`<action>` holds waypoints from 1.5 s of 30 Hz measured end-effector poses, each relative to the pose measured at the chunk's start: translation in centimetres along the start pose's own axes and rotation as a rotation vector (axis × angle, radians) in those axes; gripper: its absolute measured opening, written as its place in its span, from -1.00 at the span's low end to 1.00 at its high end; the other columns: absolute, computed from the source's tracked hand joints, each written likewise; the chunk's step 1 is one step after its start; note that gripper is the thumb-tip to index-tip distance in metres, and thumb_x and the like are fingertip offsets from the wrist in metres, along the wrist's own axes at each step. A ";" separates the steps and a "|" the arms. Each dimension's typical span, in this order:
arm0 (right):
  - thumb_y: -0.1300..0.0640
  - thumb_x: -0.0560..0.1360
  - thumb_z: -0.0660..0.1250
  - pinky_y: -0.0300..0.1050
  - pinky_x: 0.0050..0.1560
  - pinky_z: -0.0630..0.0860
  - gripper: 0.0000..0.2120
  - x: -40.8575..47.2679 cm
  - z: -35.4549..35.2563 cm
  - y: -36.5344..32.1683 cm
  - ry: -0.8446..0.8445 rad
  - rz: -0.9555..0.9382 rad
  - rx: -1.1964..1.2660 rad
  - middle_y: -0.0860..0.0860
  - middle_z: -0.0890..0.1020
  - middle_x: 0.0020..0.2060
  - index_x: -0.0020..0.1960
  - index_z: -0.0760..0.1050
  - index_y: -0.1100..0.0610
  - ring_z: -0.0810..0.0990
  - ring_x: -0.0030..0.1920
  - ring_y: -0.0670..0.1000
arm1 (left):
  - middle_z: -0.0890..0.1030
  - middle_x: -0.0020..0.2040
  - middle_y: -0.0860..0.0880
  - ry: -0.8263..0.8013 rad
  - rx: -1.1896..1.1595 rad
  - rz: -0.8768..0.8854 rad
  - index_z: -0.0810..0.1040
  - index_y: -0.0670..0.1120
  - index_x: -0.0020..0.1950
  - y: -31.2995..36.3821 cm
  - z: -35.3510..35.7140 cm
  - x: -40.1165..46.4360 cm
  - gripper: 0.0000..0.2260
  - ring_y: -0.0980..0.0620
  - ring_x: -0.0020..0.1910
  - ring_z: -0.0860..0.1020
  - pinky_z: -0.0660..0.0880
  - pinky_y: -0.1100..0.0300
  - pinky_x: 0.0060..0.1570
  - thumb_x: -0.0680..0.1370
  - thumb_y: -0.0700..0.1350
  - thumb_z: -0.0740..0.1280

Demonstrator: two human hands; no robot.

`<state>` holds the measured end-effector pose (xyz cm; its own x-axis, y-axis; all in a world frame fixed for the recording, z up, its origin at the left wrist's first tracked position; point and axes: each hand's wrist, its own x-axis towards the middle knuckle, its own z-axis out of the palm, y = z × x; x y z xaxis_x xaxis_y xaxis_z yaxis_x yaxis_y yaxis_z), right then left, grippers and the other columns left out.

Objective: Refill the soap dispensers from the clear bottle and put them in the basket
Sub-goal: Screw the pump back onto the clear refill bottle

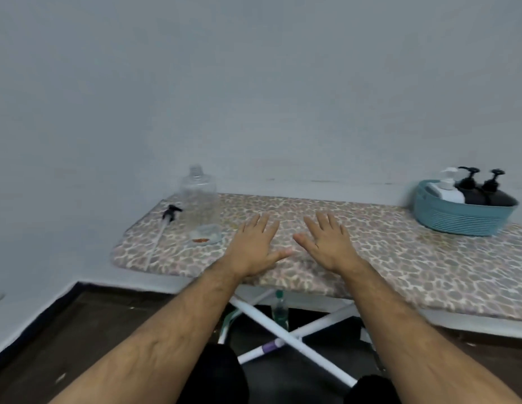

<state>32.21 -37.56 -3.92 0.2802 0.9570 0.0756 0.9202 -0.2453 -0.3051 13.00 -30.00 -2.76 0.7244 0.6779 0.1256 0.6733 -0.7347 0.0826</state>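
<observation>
Fingers (261, 221) spread, both hands lie flat mid-board. At the ironing board (399, 258) left end: loose pump (169, 217), clear bottle (200, 196), just beside the left hand (255, 243). Right hand (326, 242); bare cover; basket (461, 217) holding three dispensers (472, 191) at the back-right edge.

A plain home room: a fabric-covered ironing board (370, 258) (on crossed white legs) stands against a bare painted wall (254, 83), dark floor (78, 330) beneath.

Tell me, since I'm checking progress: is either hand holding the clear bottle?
No: left hand and right hand lie flat and open, apart from the clear bottle.
</observation>
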 end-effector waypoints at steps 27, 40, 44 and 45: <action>-0.24 0.28 0.58 0.17 0.45 0.33 0.08 9.5 5.1 -17.1 -0.068 -0.115 0.979 0.06 0.26 0.55 0.60 0.03 -0.09 0.30 0.50 0.11 | 0.55 0.31 -0.14 0.410 -0.431 -0.611 0.42 -0.15 0.44 -21.4 -2.5 -4.8 -0.51 -0.10 0.25 0.53 0.43 0.08 0.19 0.58 0.06 0.33; -0.11 0.20 0.63 0.08 0.39 0.45 -0.03 13.8 6.7 -17.0 -0.179 -0.270 1.145 0.00 0.46 0.43 0.48 0.21 -0.19 0.48 0.39 -0.03 | 0.51 -0.28 -0.04 0.240 -0.282 -0.901 0.49 -0.15 -0.13 -26.4 -0.1 4.1 -0.54 -0.01 -0.30 0.46 0.25 0.15 -0.45 0.55 0.27 0.28; -0.04 0.22 0.63 -0.02 0.29 0.53 0.01 14.2 6.8 -17.2 -0.233 -0.311 1.107 0.03 0.50 0.37 0.55 0.20 -0.03 0.54 0.34 -0.01 | 0.58 -0.21 -0.07 0.247 -0.251 -0.923 0.49 -0.13 -0.18 -26.5 0.3 4.9 -0.60 -0.06 -0.23 0.51 0.35 0.16 -0.31 0.56 0.21 0.30; -0.03 0.22 0.63 -0.06 0.22 0.56 -0.02 14.2 6.7 -17.3 -0.238 -0.305 1.098 0.03 0.54 0.32 0.53 0.23 -0.01 0.58 0.28 -0.01 | 0.61 -0.20 -0.07 0.249 -0.268 -0.926 0.51 -0.14 -0.18 -26.6 0.3 4.9 -0.61 -0.06 -0.23 0.53 0.37 0.15 -0.32 0.55 0.19 0.31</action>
<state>18.47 -18.74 -3.90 -0.0779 0.9867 0.1429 0.1759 0.1547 -0.9722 -1.26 -7.14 -4.67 -0.1428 0.9847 0.1000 0.8790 0.0797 0.4700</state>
